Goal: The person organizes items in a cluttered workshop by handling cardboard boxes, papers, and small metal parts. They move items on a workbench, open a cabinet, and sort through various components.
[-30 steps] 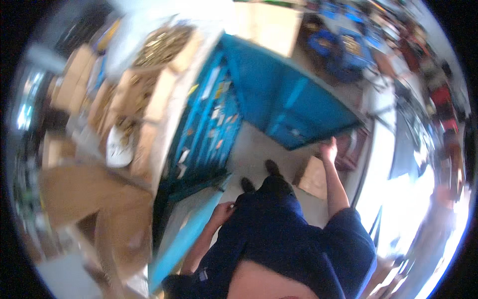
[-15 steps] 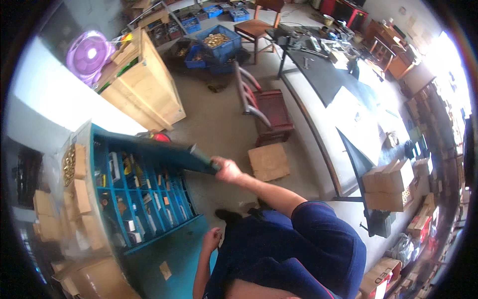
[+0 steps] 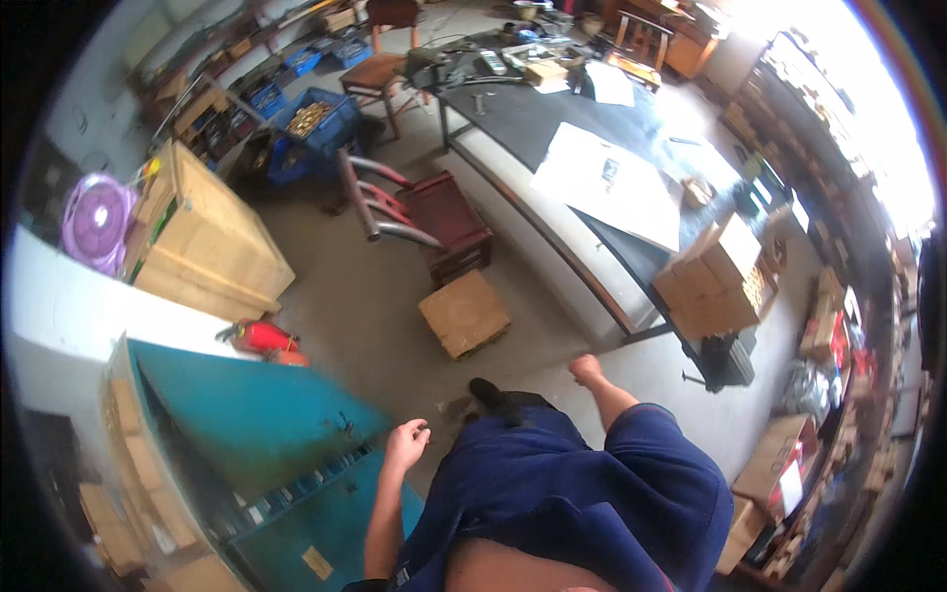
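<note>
My left hand (image 3: 405, 444) is beside the free edge of the teal metal cabinet door (image 3: 247, 414). Its fingers are loosely bent and apart, with nothing seen in them. Most of the cabinet front is covered by that door, which stands slightly ajar. A narrow row of compartments (image 3: 301, 488) with small packets shows in the gap. Below the gap is another teal panel (image 3: 326, 533) bearing a paper label (image 3: 317, 562). Away from the cabinet, my right hand (image 3: 585, 369) hangs over the floor on the right, fingers curled in and nothing visible in them.
A cardboard box (image 3: 466, 314) lies on the floor ahead, before a dark red chair (image 3: 444, 222). A red fire extinguisher (image 3: 264, 336) stands beyond the cabinet. On the right is a long black-topped table (image 3: 513, 118) with papers, cartons (image 3: 715, 276) and a vise (image 3: 728, 361).
The cabinet door has swung toward me, covering most of the compartments. My right hand has let go of it and moved right. My left hand has risen slightly; the view has shifted.
</note>
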`<state>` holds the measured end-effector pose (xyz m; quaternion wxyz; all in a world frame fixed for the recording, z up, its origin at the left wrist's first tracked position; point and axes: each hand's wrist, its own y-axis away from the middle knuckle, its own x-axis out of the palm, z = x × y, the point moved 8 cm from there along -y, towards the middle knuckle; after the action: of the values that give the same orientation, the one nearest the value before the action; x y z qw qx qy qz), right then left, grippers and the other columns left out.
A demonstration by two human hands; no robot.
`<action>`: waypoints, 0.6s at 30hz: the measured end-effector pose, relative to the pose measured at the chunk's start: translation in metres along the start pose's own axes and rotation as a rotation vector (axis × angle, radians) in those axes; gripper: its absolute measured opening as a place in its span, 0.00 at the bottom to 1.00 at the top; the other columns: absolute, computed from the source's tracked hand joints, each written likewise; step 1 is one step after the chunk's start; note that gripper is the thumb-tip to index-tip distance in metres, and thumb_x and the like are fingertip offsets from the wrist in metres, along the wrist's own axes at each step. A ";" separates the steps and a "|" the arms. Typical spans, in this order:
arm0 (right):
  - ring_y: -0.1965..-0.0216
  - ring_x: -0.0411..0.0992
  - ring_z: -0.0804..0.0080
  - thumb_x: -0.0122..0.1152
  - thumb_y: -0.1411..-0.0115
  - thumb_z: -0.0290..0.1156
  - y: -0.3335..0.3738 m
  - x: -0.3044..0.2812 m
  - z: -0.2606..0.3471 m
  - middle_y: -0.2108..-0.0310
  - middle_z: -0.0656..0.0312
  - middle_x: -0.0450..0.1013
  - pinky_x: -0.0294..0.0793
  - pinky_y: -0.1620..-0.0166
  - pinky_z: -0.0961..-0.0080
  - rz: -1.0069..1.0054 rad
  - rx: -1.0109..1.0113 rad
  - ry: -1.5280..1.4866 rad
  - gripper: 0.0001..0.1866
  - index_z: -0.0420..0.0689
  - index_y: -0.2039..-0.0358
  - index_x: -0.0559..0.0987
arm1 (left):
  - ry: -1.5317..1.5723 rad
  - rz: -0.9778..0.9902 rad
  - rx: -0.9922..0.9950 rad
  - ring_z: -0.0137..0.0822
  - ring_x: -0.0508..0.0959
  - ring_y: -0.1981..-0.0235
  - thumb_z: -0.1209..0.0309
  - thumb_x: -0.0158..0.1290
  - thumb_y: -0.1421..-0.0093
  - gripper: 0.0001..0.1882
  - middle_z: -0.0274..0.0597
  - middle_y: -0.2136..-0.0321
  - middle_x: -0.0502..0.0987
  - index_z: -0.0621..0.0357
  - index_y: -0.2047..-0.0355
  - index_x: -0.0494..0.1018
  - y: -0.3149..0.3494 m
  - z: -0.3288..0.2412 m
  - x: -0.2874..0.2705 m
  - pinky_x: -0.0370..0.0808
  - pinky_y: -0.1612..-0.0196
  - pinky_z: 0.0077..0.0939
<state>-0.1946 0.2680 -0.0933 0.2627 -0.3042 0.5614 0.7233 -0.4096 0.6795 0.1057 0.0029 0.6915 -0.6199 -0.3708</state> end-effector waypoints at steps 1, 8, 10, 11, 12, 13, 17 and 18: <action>0.78 0.73 0.68 0.55 0.52 0.30 0.021 0.014 -0.037 0.79 0.60 0.73 0.72 0.79 0.71 -0.006 0.297 -0.624 0.04 0.44 0.80 0.75 | -0.022 0.009 -0.004 0.35 0.77 0.76 0.69 0.52 0.50 0.14 0.44 0.80 0.76 0.61 0.63 0.72 -0.002 0.003 -0.002 0.72 0.71 0.26; 0.79 0.71 0.65 0.52 0.48 0.32 0.143 0.054 -0.101 0.73 0.57 0.72 0.71 0.79 0.71 -0.068 0.808 -1.308 0.08 0.42 0.69 0.72 | -0.110 0.150 0.042 0.33 0.77 0.76 0.69 0.51 0.50 0.14 0.44 0.79 0.76 0.62 0.63 0.72 -0.023 0.007 0.033 0.72 0.69 0.26; 0.76 0.71 0.65 0.52 0.47 0.33 0.143 0.052 -0.087 0.71 0.57 0.71 0.72 0.76 0.71 -0.087 0.701 -1.468 0.10 0.42 0.67 0.72 | -0.135 0.215 0.112 0.30 0.77 0.77 0.70 0.51 0.49 0.14 0.44 0.78 0.77 0.64 0.62 0.71 -0.030 0.001 0.046 0.72 0.71 0.24; 0.75 0.71 0.65 0.52 0.47 0.34 0.140 0.049 -0.082 0.69 0.57 0.71 0.72 0.74 0.72 -0.103 0.647 -1.550 0.11 0.42 0.66 0.72 | -0.134 0.242 0.127 0.30 0.77 0.77 0.70 0.51 0.49 0.14 0.44 0.78 0.77 0.64 0.62 0.71 -0.035 -0.006 0.050 0.72 0.71 0.24; 0.73 0.71 0.66 0.52 0.46 0.35 0.132 0.047 -0.082 0.69 0.57 0.71 0.72 0.72 0.72 -0.101 0.656 -1.545 0.12 0.42 0.65 0.72 | -0.132 0.267 0.140 0.30 0.77 0.77 0.70 0.51 0.49 0.14 0.45 0.77 0.77 0.65 0.62 0.71 -0.040 -0.015 0.053 0.72 0.71 0.24; 0.76 0.70 0.67 0.52 0.47 0.34 0.125 0.040 -0.079 0.71 0.57 0.70 0.71 0.74 0.73 -0.103 0.617 -1.598 0.10 0.42 0.67 0.72 | -0.128 0.291 0.153 0.30 0.77 0.77 0.70 0.51 0.49 0.14 0.45 0.77 0.77 0.65 0.62 0.71 -0.046 -0.022 0.057 0.72 0.71 0.24; 0.81 0.69 0.69 0.54 0.48 0.33 0.079 -0.012 -0.062 0.75 0.58 0.70 0.71 0.78 0.74 -0.094 0.444 -1.769 0.09 0.42 0.69 0.72 | -0.192 0.186 0.199 0.29 0.77 0.76 0.70 0.51 0.49 0.14 0.44 0.79 0.77 0.65 0.63 0.72 -0.075 -0.061 0.051 0.72 0.71 0.24; 0.81 0.69 0.69 0.54 0.48 0.33 0.065 -0.029 -0.058 0.75 0.58 0.70 0.71 0.77 0.74 -0.084 0.401 -1.799 0.10 0.42 0.68 0.72 | -0.232 0.172 0.198 0.29 0.77 0.76 0.70 0.51 0.49 0.14 0.44 0.79 0.77 0.65 0.63 0.72 -0.083 -0.070 0.052 0.72 0.70 0.23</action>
<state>-0.2129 0.1955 -0.0404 0.6741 0.4036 0.2492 0.5662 -0.3047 0.6216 0.0917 -0.1050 0.5854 -0.7066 -0.3833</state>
